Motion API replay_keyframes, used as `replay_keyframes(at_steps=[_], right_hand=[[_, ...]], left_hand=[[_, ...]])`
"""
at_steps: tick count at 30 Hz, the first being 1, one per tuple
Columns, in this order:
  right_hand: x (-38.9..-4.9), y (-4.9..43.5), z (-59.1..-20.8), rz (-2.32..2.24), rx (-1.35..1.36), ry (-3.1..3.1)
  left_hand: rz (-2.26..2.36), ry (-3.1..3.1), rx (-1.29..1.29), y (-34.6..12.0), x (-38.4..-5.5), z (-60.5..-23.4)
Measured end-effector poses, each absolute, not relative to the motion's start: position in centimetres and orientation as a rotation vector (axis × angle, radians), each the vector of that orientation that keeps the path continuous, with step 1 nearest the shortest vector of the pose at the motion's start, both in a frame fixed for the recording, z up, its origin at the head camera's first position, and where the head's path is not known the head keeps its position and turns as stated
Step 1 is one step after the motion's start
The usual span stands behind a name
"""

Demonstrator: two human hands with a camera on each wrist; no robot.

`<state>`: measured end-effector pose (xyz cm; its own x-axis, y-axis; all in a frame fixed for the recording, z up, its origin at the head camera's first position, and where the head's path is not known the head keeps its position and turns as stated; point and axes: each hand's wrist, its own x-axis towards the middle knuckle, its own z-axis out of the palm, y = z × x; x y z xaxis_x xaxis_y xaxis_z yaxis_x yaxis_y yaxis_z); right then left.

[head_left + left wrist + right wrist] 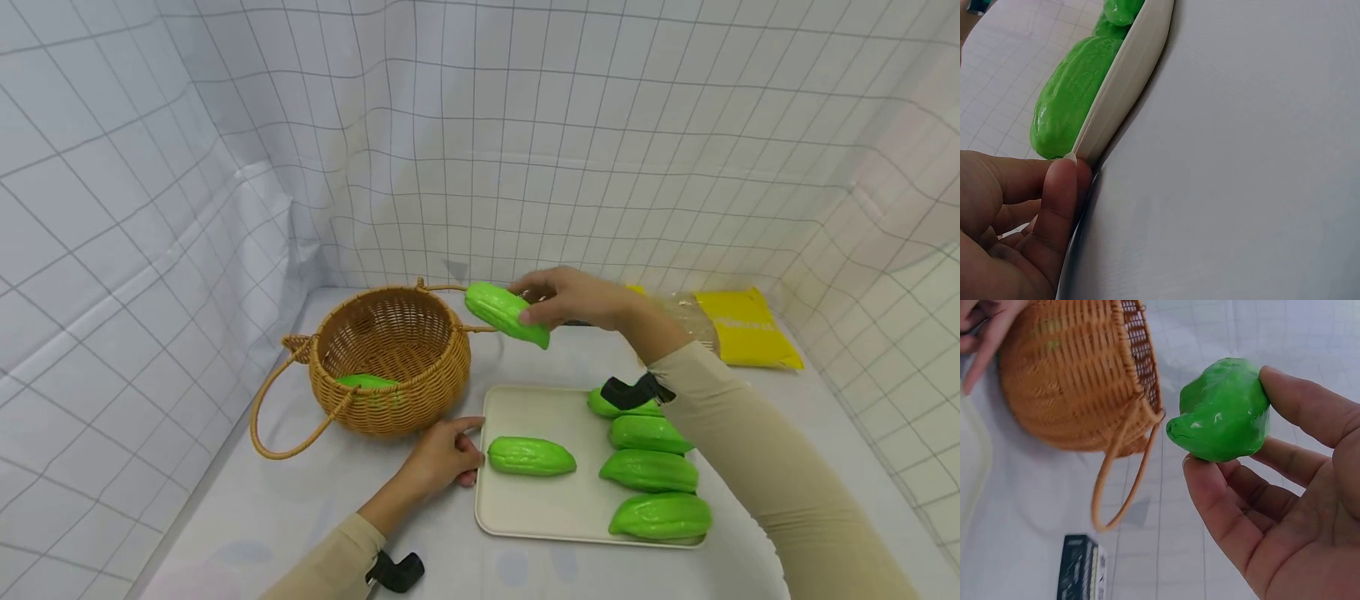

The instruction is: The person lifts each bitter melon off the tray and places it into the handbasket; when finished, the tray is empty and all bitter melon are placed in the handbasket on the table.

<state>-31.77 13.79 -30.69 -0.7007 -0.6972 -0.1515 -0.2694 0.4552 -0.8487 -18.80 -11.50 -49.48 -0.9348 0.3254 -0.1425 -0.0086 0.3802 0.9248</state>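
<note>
My right hand (573, 296) holds a glossy green bitter melon (501, 312) between thumb and fingers, above the table and just right of the wicker basket (442, 375). In the right wrist view, the bitter melon (1225, 412) shows its pointed tip. My left hand (442, 457) pinches the left rim of the cream tray (547, 517); thumb and forefinger meet on that rim in the left wrist view. One bitter melon (531, 457) lies at the tray's left, beside my left fingers. Several more, including a front one (662, 516), line its right side. Another green one (367, 381) lies inside the basket.
The basket's loop handle (258, 408) hangs out to the left; its other handle extends right, behind the held melon. A yellow and clear packet (742, 325) lies at the back right. A small dark box (1079, 569) stands near the basket. Gridded white cloth walls enclose the table.
</note>
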Motion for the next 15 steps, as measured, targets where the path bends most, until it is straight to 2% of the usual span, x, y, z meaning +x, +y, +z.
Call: replay_keyframes(at_steps=[6, 15], right_hand=[[-33.3, 7.8, -28.5, -1.132, -0.877, 2.184], [-35.1, 0.6, -28.5, -1.028, -0.931, 2.09]], left_hand=[[1.564, 2.344, 0.28, -11.6, -18.9, -49.6], [1.581, 2.336, 0.277, -11.7, -18.7, -49.3]])
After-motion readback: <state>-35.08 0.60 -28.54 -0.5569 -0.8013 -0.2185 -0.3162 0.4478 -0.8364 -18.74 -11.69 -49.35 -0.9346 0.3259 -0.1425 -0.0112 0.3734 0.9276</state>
